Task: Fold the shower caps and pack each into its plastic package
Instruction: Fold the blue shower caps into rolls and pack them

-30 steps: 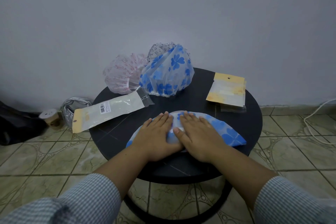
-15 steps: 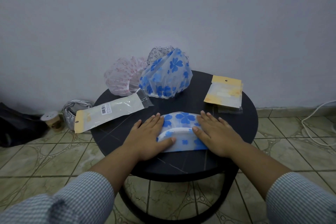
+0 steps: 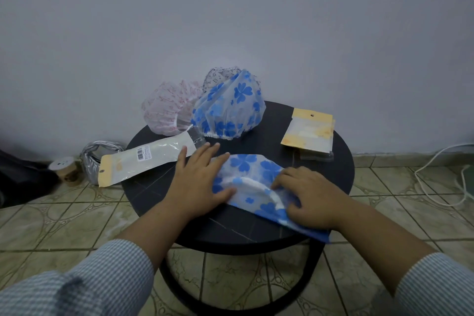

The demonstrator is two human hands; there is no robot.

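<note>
Blue-flowered shower cap (image 3: 252, 182), flattened and part folded, lies on the near half of a round black table (image 3: 338, 169), its right corner hanging past the table's near edge; the left hand (image 3: 200, 179) presses flat on its left end with fingers straight, while the right hand (image 3: 307, 197) rests on its right end, fingers curled into the plastic. Behind it on the table sit a puffed blue-flowered cap (image 3: 230, 108), a pink-printed cap (image 3: 168, 108), a long plastic package (image 3: 148, 159) at the left edge and stacked yellow-topped packages (image 3: 307, 131) at the right.

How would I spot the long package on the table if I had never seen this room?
Find the round black table against the wall. On its left side lies a long white plastic package, its yellow end hanging past the rim. Unlike the squat yellow packages on the right, it shows a barcode label.
</note>
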